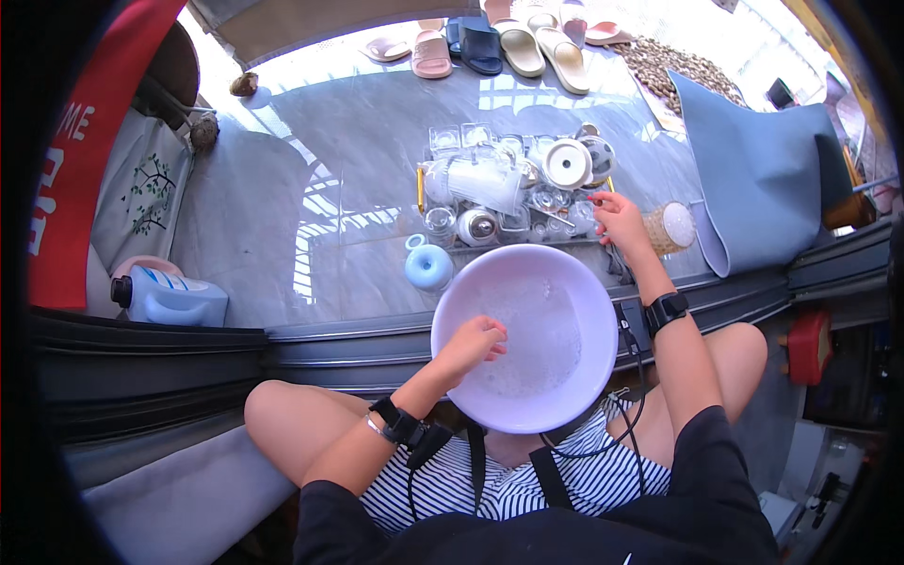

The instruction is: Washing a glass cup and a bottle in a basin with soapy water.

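Note:
A lavender plastic basin (593, 339) with sudsy water stands in front of me, over the dark door track. My left hand (474, 346) hangs above its left side, fingers loosely bent, with nothing visible in them. Beyond the basin, a tray with gold handles (421, 191) is crowded with glassware. On it lies a clear ribbed pitcher (484, 182) beside a round white lid-like piece (567, 164). At the tray's right end is my right hand (616, 219), fingers apart beside small clear glasses (582, 215); no object shows in its grasp.
A light-blue lidded bottle (429, 267) stands left of the basin. To the right are a patterned, white-topped container (669, 227) and a blue-grey mat (756, 176). A blue jug (176, 296) lies at the left. Slippers (480, 46) line the back. A black cable (641, 395) hangs beside the basin.

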A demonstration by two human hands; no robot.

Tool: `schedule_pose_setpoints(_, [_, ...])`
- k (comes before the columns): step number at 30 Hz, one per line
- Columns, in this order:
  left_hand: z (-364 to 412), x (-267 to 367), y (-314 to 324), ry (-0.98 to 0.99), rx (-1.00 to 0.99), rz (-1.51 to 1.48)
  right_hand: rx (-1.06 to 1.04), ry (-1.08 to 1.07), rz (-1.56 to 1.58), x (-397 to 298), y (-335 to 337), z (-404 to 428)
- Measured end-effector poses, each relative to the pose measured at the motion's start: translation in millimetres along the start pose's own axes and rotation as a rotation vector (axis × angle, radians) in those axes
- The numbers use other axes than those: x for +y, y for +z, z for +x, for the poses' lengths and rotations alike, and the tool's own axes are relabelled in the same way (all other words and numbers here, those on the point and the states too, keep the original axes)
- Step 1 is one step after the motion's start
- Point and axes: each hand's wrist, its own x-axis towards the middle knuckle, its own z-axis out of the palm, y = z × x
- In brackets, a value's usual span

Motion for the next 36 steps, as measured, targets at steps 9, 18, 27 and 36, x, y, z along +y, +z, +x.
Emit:
schedule_pose_setpoints(9, [-1, 20, -9, 0.055, 0.013, -0.092, -0.135, -0.264, -0.502, 16, 2, 11])
schedule_pose_setpoints(18, [-21, 24, -28, 0.285, 0.245, -0.032, -0.192, -0.163, -0.307, -43, 24, -31])
schedule_pose_setpoints(27, [-21, -2, -21, 0.296, 0.193, -0.220, -0.446, -0.780, -0.664, -74, 171, -89])
schedule_pose_setpoints(36, [-24, -39, -26, 0.247, 0.104, -0.405, -0.613, -0.810, -1.139, -71, 232, -80])
